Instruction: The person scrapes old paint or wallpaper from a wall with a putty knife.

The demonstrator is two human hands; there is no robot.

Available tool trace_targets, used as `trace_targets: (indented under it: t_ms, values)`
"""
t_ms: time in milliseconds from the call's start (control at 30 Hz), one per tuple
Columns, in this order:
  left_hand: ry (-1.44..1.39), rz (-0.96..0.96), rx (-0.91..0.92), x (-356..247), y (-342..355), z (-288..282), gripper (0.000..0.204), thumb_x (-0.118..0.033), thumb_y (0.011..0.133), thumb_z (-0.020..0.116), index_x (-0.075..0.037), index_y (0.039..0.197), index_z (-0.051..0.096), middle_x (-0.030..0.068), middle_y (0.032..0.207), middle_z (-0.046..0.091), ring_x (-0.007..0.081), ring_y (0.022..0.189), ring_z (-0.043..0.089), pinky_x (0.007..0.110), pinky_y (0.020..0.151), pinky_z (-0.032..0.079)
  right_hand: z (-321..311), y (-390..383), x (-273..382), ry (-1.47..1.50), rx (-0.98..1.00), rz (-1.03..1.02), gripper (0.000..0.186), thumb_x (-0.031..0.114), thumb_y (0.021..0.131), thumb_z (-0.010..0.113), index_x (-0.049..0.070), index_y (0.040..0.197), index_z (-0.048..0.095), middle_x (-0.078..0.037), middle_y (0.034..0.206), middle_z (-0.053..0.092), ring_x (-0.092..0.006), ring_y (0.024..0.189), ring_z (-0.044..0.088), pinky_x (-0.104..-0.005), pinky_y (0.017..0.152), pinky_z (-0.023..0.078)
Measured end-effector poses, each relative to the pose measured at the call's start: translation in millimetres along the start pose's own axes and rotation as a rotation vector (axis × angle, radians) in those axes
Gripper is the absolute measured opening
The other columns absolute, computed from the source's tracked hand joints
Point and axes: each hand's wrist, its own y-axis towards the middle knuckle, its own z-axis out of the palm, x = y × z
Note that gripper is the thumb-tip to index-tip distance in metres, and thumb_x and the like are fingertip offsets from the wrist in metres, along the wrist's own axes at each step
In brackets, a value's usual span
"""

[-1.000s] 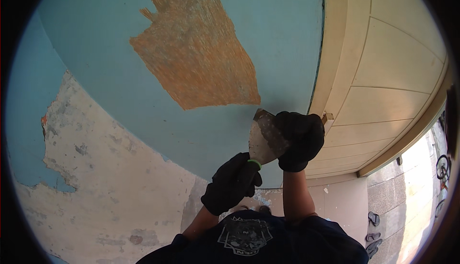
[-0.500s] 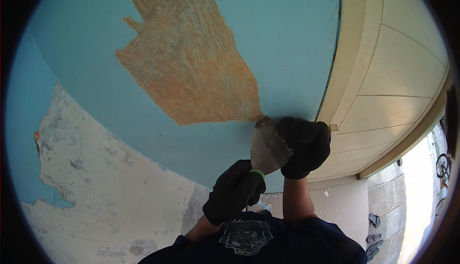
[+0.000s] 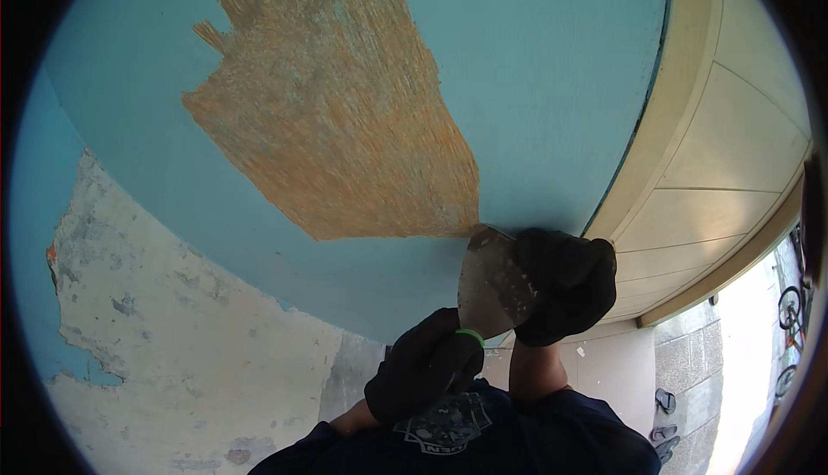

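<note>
Scraper [image 3: 493, 284] blade met blue ceiling [image 3: 535, 87] at orange patch [image 3: 345, 121] | left hand [image 3: 424, 376] fingers gripped handle | right hand [image 3: 565, 285] fingers pressed blade

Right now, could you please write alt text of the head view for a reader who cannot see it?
Two black-gloved hands press a wide metal scraper against a blue painted surface, its edge at the tip of a scraped orange-brown patch. The left hand grips the handle; the right hand pushes on the blade.

A cream panelled door [image 3: 733, 165], grey block wall [image 3: 690, 363], and sandals [image 3: 664, 402] below.
</note>
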Motion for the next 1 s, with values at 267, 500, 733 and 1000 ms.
trace_targets:
  t_ms: [267, 500, 733, 1000]
  values:
    - [-0.067, 0.071, 0.056, 7.3, 1.8, 0.0, 0.006, -0.007, 0.094, 0.053, -0.002, 0.096, 0.053, 0.0054, 0.08, 0.055, 0.0117, 0.063, 0.051, 0.029, 0.057, 0.042, -5.5, 2.4, 1.2, 0.082, 0.024, 0.04, 0.032, 0.022, 0.097, 0.037, 0.006, 0.07, 0.043, -0.007, 0.057, 0.041, -0.0219, 0.051, 0.04, -0.0403, 0.055, 0.039]
    - [0.71, 0.82, -0.155, 18.9, 3.9, 3.1, 0.032, -0.007, 0.085, 0.069, 0.005, 0.113, 0.057, 0.0161, 0.108, 0.061, 0.0313, 0.095, 0.065, 0.036, 0.083, 0.055, -0.2, 6.7, 9.4, -0.03, -0.079, 0.054, 0.037, 0.025, 0.1, 0.038, 0.007, 0.067, 0.042, -0.006, 0.056, 0.041, -0.0203, 0.048, 0.039, -0.0395, 0.054, 0.04]
    - [0.593, 0.744, -0.037, 34.4, 8.0, -3.4, 0.035, -0.014, 0.087, 0.068, 0.006, 0.114, 0.061, 0.0223, 0.118, 0.058, 0.0397, 0.111, 0.06, 0.046, 0.099, 0.052, -3.5, 7.1, 7.3, -0.043, -0.056, 0.119, 0.043, 0.028, 0.101, 0.042, 0.008, 0.063, 0.041, -0.005, 0.053, 0.039, -0.0201, 0.046, 0.039, -0.0388, 0.052, 0.039]
    - [1.02, 1.131, 0.129, 64.5, 14.8, -14.6, 0.037, -0.023, 0.096, 0.058, 0.008, 0.117, 0.059, 0.0213, 0.119, 0.058, 0.0367, 0.111, 0.061, 0.045, 0.096, 0.054, 2.0, 13.1, 10.0, -0.124, -0.001, 0.162, 0.042, 0.025, 0.1, 0.042, 0.008, 0.062, 0.041, -0.006, 0.052, 0.041, -0.02, 0.047, 0.039, -0.0381, 0.052, 0.039]
